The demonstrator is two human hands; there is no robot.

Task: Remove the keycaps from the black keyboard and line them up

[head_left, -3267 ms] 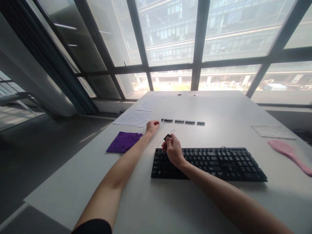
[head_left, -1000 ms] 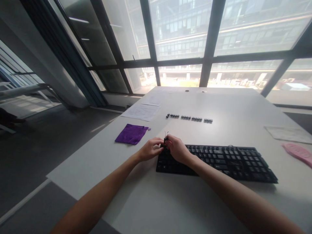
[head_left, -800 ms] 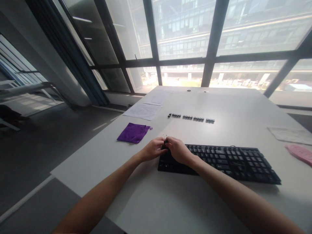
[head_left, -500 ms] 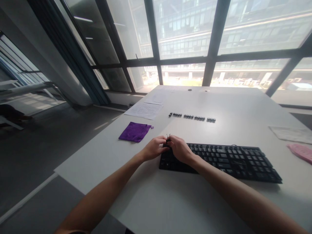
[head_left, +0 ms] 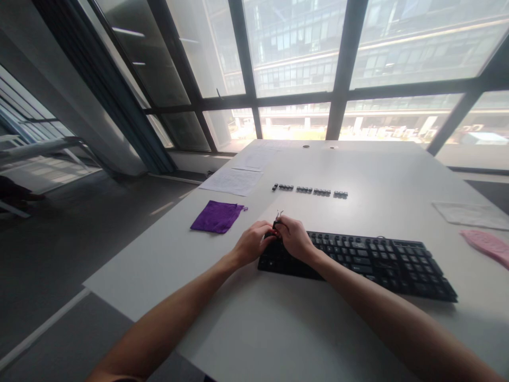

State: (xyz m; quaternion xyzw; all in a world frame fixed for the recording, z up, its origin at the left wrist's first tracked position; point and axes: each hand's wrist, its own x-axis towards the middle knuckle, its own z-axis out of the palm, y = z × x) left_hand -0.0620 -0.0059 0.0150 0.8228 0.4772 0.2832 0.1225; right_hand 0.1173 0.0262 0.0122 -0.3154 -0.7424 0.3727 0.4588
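Note:
A black keyboard [head_left: 369, 259] lies on the white table [head_left: 326, 329]. Both my hands meet at its far left corner. My right hand [head_left: 293, 237] is closed on a small wire keycap puller [head_left: 278, 216], whose thin wire ends stick up above my fingers. My left hand [head_left: 251, 244] is curled beside it, fingertips pressed at the keyboard's corner where the puller sits; what it grips is hidden. A row of loose black keycaps [head_left: 309, 190] lies farther back on the table.
A purple cloth pouch [head_left: 217, 216] lies left of the hands. Paper sheets [head_left: 231, 181] sit at the back left. A pink brush [head_left: 485, 244] and a clear plastic bag [head_left: 469, 215] lie at the right edge. Large windows stand behind the table.
My left hand came back from the keycap row and joined my right hand at the keyboard's left corner. Over the last second both hands stay there with only slight shifts.

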